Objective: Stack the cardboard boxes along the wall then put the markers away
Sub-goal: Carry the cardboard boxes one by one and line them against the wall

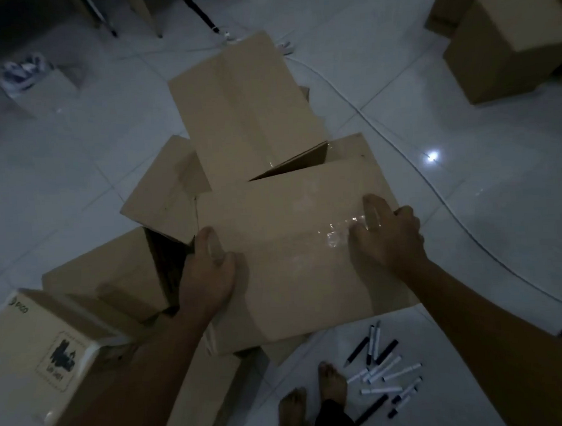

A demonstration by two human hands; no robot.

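hands on one cardboard box (295,254), dim room, white tiled floor (468,175). left hand (209,273) sits at the box's left edge, thumb on the top face, fingers wrapped over the side and out of sight; grip clamped on the box. right hand (388,236) lies on the top face near the right edge, fingers spread apart over shiny clear tape (337,234); fingertips at the far side look curled over the edge, so this grip also holds the box. box sits between the two hands, top face tilted toward the camera.

other cardboard boxes (243,106) lie in a loose heap beyond and to the left, one touching the held box's far edge with a flap (293,164) ajar. pale printed box (34,349) at lower left. two more boxes (506,44) well apart at upper right.

markers (381,371), black and white, scattered on the floor below the right forearm, just beside the bare feet (317,395), apart from either hand. white cable (400,139) runs across the tiles to the right.
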